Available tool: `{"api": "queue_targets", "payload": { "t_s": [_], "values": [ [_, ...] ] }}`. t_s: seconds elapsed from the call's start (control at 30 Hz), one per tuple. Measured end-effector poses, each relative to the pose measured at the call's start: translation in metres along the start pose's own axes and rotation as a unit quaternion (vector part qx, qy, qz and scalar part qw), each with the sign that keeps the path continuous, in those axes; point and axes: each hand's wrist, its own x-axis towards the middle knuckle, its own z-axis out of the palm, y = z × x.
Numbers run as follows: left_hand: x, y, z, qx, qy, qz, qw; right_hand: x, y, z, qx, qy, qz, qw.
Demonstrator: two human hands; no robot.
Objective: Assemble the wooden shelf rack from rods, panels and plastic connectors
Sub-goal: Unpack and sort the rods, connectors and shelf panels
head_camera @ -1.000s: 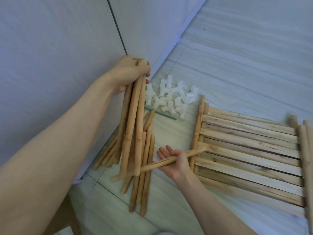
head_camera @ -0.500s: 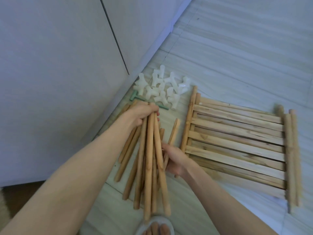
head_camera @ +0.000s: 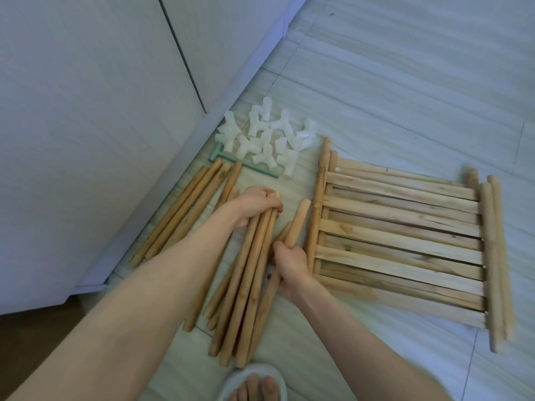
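Tiled floor: left hand grasps rod bundle; right hand clenches prob. one rod.

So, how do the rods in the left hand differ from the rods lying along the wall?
The left hand grips a bundle of rods by the top ends; the rods by the wall lie untouched. The bundle points toward the slipper; the wall rods run along the baseboard. Both are plain round wooden rods.
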Motion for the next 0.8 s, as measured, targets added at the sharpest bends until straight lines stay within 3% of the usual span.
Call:
{"api": "queue_targets", "payload": {
  "t_s": [0.13,0.33,0.47,0.53,0.63,0.8],
  "values": [
    [0.000,-0.004,-0.013,0.060,0.072,0.052,0.994,-0.003,-0.006,-0.007,0.085,-0.110,0.034,0.990],
    [-0.014,-0.018,-0.027,-0.032,0.054,0.056,0.996,0.001,0.000,-0.012,0.119,-0.114,0.057,0.985],
    [-0.029,-0.048,-0.028,0.079,0.117,0.101,0.985,0.001,0.002,-0.008,0.150,-0.120,0.041,0.981],
    [-0.044,-0.067,-0.026,0.182,0.124,0.157,0.963,0.000,0.003,-0.004,0.151,-0.099,0.031,0.983],
    [-0.066,-0.101,-0.022,0.348,0.091,0.243,0.901,-0.001,0.005,-0.003,0.127,-0.085,0.002,0.988],
    [-0.068,-0.134,-0.019,0.554,0.047,0.193,0.809,-0.005,0.005,-0.004,0.079,-0.035,-0.037,0.996]
  ]
}}
